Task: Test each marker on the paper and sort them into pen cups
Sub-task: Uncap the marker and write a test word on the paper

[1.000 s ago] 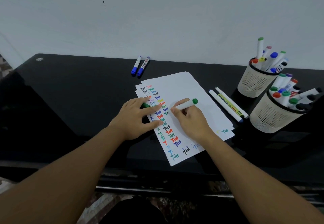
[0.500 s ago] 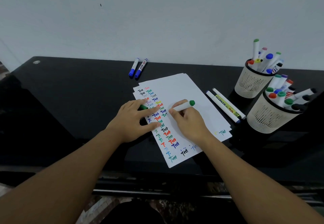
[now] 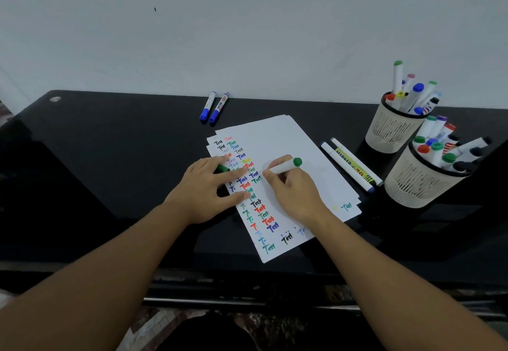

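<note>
While the right hand's fingers [image 3: 270,176] curl round the white barrel of a green-ended marker [image 3: 286,167], its tip sits down on the paper [image 3: 288,141] beside the column of coloured "Test" words, green end tilted up and to the right. That right hand [image 3: 297,194] rests its heel on the sheet. Over on the other side, the left hand [image 3: 209,191] lies flat with fingers stretched out, pressing the left edge of the paper, and a green cap [image 3: 222,169] peeks out from under the index finger. Whether that finger actually pins the cap, I cannot tell. Move outward: two white markers [image 3: 350,164] lie side by side just off the paper's right edge, one with a yellow label. Past them stand two cream pen cups, the near one [image 3: 415,185] and the far one [image 3: 390,133], both bristling with markers. Up by the wall, two blue-capped markers [image 3: 214,107] lie together on the black table [image 3: 110,144].
</note>
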`<act>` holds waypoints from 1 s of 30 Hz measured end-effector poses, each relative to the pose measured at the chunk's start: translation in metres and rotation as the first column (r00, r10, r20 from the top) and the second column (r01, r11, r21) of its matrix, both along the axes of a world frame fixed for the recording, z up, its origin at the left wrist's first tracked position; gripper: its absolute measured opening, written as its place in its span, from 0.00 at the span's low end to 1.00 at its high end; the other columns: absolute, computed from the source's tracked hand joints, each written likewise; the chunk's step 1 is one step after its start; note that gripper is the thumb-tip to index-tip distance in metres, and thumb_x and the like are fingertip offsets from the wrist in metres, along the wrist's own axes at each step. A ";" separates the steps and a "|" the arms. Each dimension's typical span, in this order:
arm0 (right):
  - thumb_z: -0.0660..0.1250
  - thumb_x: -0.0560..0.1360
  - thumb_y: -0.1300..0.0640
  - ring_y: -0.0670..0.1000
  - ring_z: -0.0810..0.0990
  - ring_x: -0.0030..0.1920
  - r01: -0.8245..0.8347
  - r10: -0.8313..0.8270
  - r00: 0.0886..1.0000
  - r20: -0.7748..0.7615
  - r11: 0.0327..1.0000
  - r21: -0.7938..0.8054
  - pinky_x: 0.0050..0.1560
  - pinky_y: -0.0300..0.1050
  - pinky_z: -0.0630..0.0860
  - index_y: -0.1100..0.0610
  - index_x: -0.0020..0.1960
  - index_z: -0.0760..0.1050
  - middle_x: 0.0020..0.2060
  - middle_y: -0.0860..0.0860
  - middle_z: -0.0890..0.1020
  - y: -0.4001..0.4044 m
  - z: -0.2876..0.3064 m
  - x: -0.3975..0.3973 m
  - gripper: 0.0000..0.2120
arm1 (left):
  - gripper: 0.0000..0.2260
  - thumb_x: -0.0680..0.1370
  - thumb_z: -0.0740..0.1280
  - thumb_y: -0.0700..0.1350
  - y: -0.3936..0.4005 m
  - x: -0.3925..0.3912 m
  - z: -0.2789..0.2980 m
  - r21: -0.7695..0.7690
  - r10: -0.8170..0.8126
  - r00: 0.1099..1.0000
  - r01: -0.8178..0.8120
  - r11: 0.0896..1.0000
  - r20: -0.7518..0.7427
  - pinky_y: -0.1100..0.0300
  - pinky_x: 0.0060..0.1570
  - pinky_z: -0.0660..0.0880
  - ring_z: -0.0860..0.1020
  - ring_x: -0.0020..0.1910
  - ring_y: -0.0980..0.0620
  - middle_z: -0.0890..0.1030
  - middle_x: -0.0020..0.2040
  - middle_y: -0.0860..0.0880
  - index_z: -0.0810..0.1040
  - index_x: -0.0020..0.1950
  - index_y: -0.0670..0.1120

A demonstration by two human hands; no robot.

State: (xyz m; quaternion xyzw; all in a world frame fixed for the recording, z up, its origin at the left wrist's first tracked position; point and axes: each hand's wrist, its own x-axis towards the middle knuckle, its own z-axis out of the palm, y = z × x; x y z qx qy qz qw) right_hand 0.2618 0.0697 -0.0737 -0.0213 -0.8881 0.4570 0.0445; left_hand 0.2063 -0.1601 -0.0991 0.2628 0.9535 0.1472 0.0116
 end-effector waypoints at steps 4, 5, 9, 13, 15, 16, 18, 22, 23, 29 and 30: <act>0.64 0.84 0.48 0.47 0.82 0.44 -0.004 0.004 1.000 -0.019 1.000 -0.010 0.48 0.48 0.80 0.45 0.46 0.71 0.42 0.47 0.83 0.001 0.002 0.003 0.08 | 0.35 0.72 0.48 0.80 0.001 0.001 0.001 -0.003 -0.001 1.000 0.001 1.000 0.004 0.44 0.78 0.55 0.55 0.79 0.51 0.60 0.80 0.54 0.64 0.76 0.69; 0.64 0.84 0.48 0.48 0.82 0.44 0.002 -0.003 1.000 -0.015 1.000 -0.028 0.49 0.48 0.80 0.45 0.46 0.71 0.43 0.48 0.83 0.001 0.003 0.003 0.08 | 0.35 0.72 0.49 0.80 0.001 0.001 0.001 -0.006 0.000 1.000 0.000 1.000 0.004 0.44 0.78 0.55 0.55 0.79 0.51 0.60 0.80 0.54 0.64 0.76 0.69; 0.64 0.84 0.47 0.47 0.82 0.45 0.009 -0.008 1.000 0.003 0.999 -0.046 0.50 0.49 0.80 0.46 0.47 0.73 0.43 0.47 0.83 0.002 0.000 0.001 0.07 | 0.35 0.72 0.49 0.80 0.001 0.001 0.002 -0.009 0.002 1.000 -0.002 1.000 -0.002 0.44 0.78 0.55 0.56 0.79 0.51 0.60 0.80 0.53 0.64 0.76 0.69; 0.64 0.84 0.48 0.47 0.83 0.45 -0.004 0.004 1.000 -0.019 1.000 -0.011 0.50 0.49 0.81 0.45 0.47 0.72 0.43 0.47 0.83 0.001 -0.001 0.000 0.07 | 0.36 0.71 0.48 0.81 0.001 0.002 0.003 0.005 0.004 1.000 -0.004 1.000 0.001 0.45 0.78 0.54 0.56 0.79 0.51 0.60 0.80 0.53 0.65 0.76 0.68; 0.64 0.84 0.48 0.48 0.82 0.45 0.010 -0.011 1.000 -0.028 1.000 -0.021 0.49 0.48 0.81 0.47 0.47 0.73 0.44 0.49 0.83 0.002 -0.002 0.000 0.08 | 0.33 0.73 0.51 0.78 0.003 0.005 0.006 0.030 0.008 1.000 -0.008 1.000 0.018 0.46 0.79 0.52 0.55 0.80 0.50 0.58 0.81 0.52 0.65 0.76 0.68; 0.65 0.84 0.49 0.46 0.82 0.45 0.019 -0.021 0.999 -0.043 0.998 -0.056 0.48 0.46 0.80 0.47 0.48 0.73 0.44 0.48 0.83 0.002 -0.003 0.000 0.06 | 0.31 0.75 0.54 0.75 0.003 0.007 0.007 0.049 0.010 0.999 -0.012 0.999 0.032 0.47 0.79 0.51 0.53 0.80 0.50 0.55 0.82 0.51 0.64 0.76 0.68; 0.65 0.83 0.50 0.42 0.80 0.42 0.029 -0.044 0.996 -0.078 0.984 -0.175 0.46 0.39 0.77 0.46 0.54 0.73 0.43 0.46 0.81 0.005 -0.002 0.000 0.02 | 0.27 0.79 0.60 0.68 0.002 0.010 0.008 0.125 0.020 0.999 -0.026 0.992 0.048 0.47 0.79 0.52 0.50 0.81 0.48 0.49 0.83 0.51 0.59 0.78 0.69; 0.64 0.85 0.53 0.39 0.79 0.39 0.007 -0.041 0.993 -0.110 0.957 -0.291 0.43 0.30 0.73 0.45 0.58 0.76 0.38 0.42 0.80 0.007 0.000 0.003 0.05 | 0.29 0.83 0.63 0.52 0.000 0.010 0.006 0.301 0.128 0.992 -0.117 0.947 -0.016 0.48 0.77 0.57 0.54 0.79 0.50 0.56 0.81 0.51 0.56 0.82 0.61; 0.64 0.85 0.53 0.40 0.79 0.39 0.003 -0.031 0.994 -0.102 0.963 -0.270 0.44 0.31 0.73 0.45 0.56 0.77 0.37 0.41 0.80 0.007 0.000 0.004 0.05 | 0.29 0.82 0.63 0.48 0.000 0.008 0.004 0.313 0.166 0.986 -0.150 0.938 -0.024 0.48 0.76 0.60 0.57 0.76 0.50 0.62 0.77 0.51 0.59 0.81 0.58; 0.61 0.83 0.64 0.46 0.80 0.57 -0.018 0.013 0.999 -0.032 0.988 -0.152 0.60 0.50 0.78 0.36 0.74 0.63 0.61 0.43 0.80 0.007 -0.008 0.000 0.29 | 0.16 0.82 0.64 0.44 -0.003 0.002 -0.005 0.287 0.213 0.971 -0.175 0.942 -0.107 0.49 0.61 0.72 0.67 0.58 0.52 0.73 0.58 0.54 0.78 0.69 0.52; 0.59 0.82 0.67 0.45 0.77 0.62 -0.038 0.037 0.999 -0.007 0.990 -0.138 0.63 0.49 0.77 0.35 0.77 0.58 0.66 0.44 0.77 0.007 -0.006 0.001 0.34 | 0.15 0.83 0.64 0.45 -0.003 0.002 -0.005 0.288 0.209 0.972 -0.172 0.942 -0.103 0.50 0.61 0.72 0.68 0.58 0.52 0.73 0.58 0.54 0.78 0.69 0.52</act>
